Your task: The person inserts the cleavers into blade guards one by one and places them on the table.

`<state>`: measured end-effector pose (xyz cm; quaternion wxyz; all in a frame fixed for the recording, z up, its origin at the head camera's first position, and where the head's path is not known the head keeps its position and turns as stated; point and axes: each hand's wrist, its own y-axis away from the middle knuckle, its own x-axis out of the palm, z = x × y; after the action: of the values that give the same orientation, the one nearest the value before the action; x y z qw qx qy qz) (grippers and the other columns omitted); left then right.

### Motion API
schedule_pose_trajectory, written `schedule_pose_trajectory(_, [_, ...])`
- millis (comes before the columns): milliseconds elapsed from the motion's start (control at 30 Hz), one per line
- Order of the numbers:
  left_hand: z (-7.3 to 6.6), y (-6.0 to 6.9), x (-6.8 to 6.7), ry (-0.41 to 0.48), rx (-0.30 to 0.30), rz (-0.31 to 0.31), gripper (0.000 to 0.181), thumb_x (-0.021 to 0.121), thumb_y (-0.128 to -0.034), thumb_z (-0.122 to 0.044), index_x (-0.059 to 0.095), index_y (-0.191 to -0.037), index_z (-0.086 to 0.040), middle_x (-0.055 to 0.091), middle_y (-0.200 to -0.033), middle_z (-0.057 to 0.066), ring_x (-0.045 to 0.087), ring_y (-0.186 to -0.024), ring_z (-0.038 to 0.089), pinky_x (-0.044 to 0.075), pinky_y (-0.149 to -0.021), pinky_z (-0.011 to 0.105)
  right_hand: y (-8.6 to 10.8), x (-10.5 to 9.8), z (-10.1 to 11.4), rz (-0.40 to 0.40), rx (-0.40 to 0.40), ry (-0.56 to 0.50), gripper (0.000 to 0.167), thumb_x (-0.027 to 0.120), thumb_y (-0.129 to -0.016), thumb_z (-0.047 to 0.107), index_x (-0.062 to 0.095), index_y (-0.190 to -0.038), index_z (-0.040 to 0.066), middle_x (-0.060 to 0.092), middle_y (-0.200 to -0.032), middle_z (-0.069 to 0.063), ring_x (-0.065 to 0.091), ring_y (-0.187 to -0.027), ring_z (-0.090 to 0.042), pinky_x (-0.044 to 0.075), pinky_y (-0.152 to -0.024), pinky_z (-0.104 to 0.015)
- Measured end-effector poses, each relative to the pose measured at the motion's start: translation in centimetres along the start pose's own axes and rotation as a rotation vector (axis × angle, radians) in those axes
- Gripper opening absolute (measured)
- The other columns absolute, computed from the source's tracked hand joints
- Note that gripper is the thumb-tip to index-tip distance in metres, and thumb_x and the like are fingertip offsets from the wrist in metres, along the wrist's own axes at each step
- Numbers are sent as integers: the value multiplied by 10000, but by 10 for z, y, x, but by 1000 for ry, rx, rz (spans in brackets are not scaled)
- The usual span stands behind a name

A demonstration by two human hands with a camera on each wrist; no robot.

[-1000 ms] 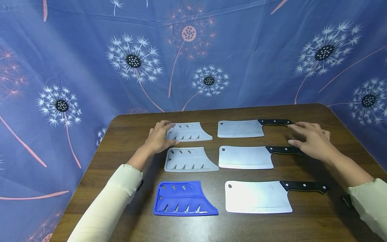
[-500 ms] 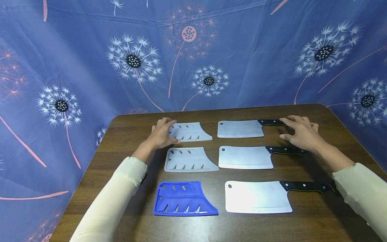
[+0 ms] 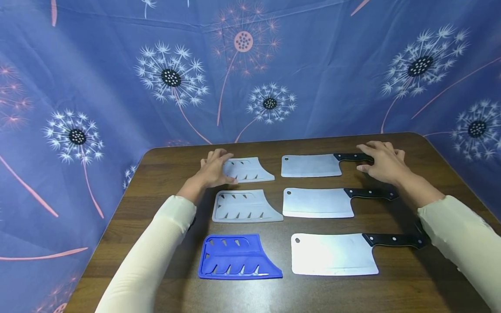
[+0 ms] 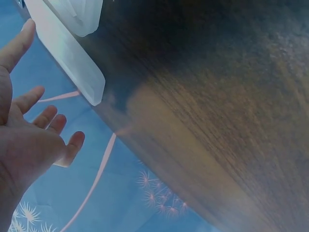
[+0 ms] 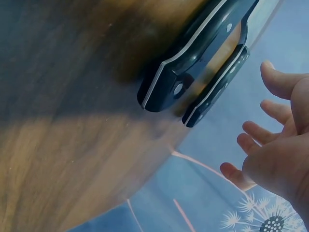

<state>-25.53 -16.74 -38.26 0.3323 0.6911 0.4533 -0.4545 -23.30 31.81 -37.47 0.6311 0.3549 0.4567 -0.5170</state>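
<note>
Blue sheath (image 3: 238, 254) is lying flat on the table (image 3: 172, 167), nearest of the 3 sheaths, showing rows of cutouts. Mid sheath (image 3: 244, 206), whitish, is lying just behind it; far sheath (image 3: 250, 169), also whitish, is lying straight back behind both, its curved end pointing R like the blue one's.

L hand (image 3: 213, 171) is arching over far sheath's L end, i.e. well behind blue sheath. Thumb's spreading toward the near edge, other fingers toward the far edge. Grip's looking open; contact w/ the plastic, can't tell.

Now the cleavers. Near cleaver (image 3: 332, 254) is lying directly R of blue sheath, blade facing it, black handle pointing away. Mid cleaver (image 3: 317, 203) is lying behind & R of blue sheath, same way round. Far cleaver (image 3: 311, 166) is lying farthest back & R of it, roughly level w/ far sheath.

R hand (image 3: 385, 163) is hovering by the butt of far cleaver's handle (image 3: 354, 157), way back R of blue sheath. Thumb & index are standing apart; grip's open. R wrist cam's showing the fingers apart from the handles.

Cream sleeves (image 3: 150, 248) are coming in either side of blue sheath. Behind it all, blue dandelion cloth (image 3: 332, 87) is hanging past the table edge.
</note>
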Motion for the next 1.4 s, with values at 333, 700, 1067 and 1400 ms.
schedule_pose_trajectory(333, [2, -6, 5, 25, -44, 62, 991, 825, -708, -458, 327, -1501, -134, 203, -1526, 147, 180, -1367, 318, 204, -1003, 596, -11, 7, -2, 53, 41, -23, 725, 679, -894, 216, 308, -1490, 37, 217, -1459, -338, 144, -1287, -552, 52, -925, -750])
schedule_pose_trajectory(700, [3, -12, 4, 6, -80, 124, 1040, 825, -703, -467, 273, -1519, -134, 142, -1549, 155, 115, -1404, 351, 158, -1054, 669, -21, 15, -8, 54, 59, -10, 727, 692, -879, 207, 324, -1481, 34, 222, -1451, -331, 155, -1276, -543, 78, -913, -725])
schedule_pose_trajectory(1067, [2, -20, 4, -27, -67, 156, 1061, 835, -690, -465, 262, -1520, -134, 135, -1541, 164, 117, -1404, 364, 194, -1056, 647, -29, 18, -10, 27, 60, 11, 691, 676, -882, 163, 344, -1476, 44, 240, -1447, -321, 166, -1279, -533, 63, -937, -717])
schedule_pose_trajectory(1400, [0, -23, 5, -38, -81, 175, 1076, 847, -680, -448, 258, -1526, -142, 158, -1532, 155, 153, -1391, 363, 220, -1054, 632, -35, 21, -10, 61, 54, 32, 674, 657, -901, 165, 336, -1491, 96, 211, -1462, -322, 152, -1285, -541, 58, -929, -730])
